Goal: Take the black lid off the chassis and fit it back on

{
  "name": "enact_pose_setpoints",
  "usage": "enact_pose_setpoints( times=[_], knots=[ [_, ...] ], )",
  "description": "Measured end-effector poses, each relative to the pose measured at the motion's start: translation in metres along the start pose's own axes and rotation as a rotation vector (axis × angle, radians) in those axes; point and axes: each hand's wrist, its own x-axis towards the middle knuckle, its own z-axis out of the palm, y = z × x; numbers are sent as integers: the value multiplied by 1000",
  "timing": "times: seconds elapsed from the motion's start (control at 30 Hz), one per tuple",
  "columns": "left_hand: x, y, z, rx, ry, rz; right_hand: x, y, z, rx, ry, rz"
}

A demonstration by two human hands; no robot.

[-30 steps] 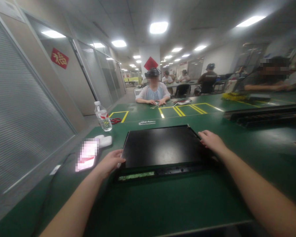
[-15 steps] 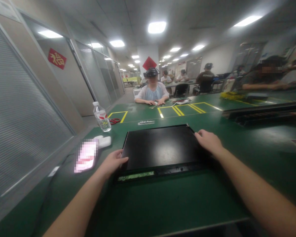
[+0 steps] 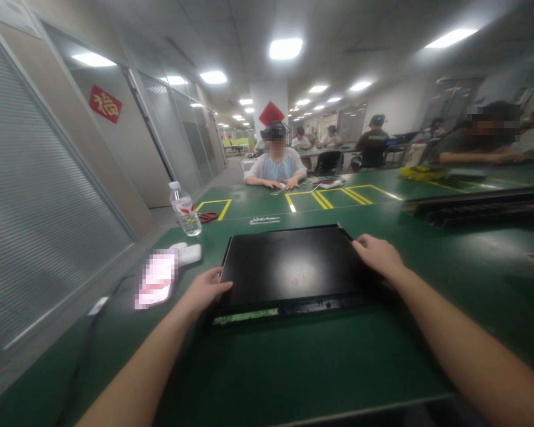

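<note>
A flat black panel (image 3: 289, 267), like a monitor lying face down, rests on the green table (image 3: 293, 367) in front of me. A green circuit strip shows along its near edge. My left hand (image 3: 202, 292) grips the panel's left edge near the front corner, fingers curled over it. My right hand (image 3: 377, 255) holds the right edge, fingers wrapped on the rim.
A lit phone (image 3: 156, 279) and a white object (image 3: 187, 254) lie left of the panel. Further back stand a water bottle (image 3: 185, 209) and red scissors (image 3: 208, 217). A long black unit (image 3: 476, 204) lies at the right. A person (image 3: 276, 163) sits across the table; others work behind.
My right hand has slid slightly leftward and forward along the panel's right edge. The left hand's fingers have curled a little further over the left edge. The panel stays flat.
</note>
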Motion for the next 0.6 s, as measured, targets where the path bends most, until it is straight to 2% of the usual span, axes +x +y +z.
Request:
enact_pose_setpoints(
  times=[0.27,0.4,0.5,0.6],
  knots=[
    [-1,2,-4,120,98,-2,4,4,1,13,-13,-21],
    [5,-2,-8,153,102,119,4,4,1,22,-6,-17],
    [12,-7,-12,364,173,247,5,5,1,26,-9,-15],
    [18,-12,-13,551,210,308,7,7,2,33,-4,-12]
  ],
)
